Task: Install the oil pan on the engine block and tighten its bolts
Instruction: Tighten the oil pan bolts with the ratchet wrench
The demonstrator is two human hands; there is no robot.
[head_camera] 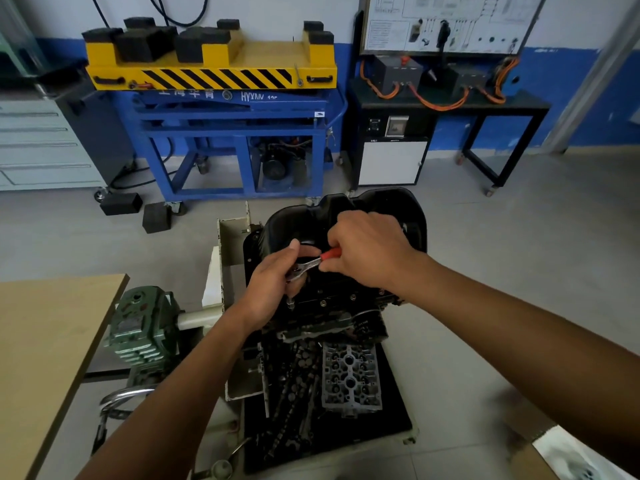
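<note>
1. Tightening step: pan [381, 206] sits on top of block [332, 301].
2. Left hand [273, 284] curls round ratchet [309, 263] head at block's near-left edge. The bolt is hidden.
3. Right hand [367, 251] grips the red handle.
4. Next, likely: swing handle, keep socket square.

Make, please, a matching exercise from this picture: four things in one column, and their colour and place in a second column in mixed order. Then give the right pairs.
Things
1. oil pan
2. wrench
3. cylinder head
4. gearbox

Descriptions
A. green, beside the wooden table
B. black, on top of the engine block
C. grey metal, lying on the black tray
D. red handle in the right hand, head in the left hand

Pairs: 1-B, 2-D, 3-C, 4-A
</note>
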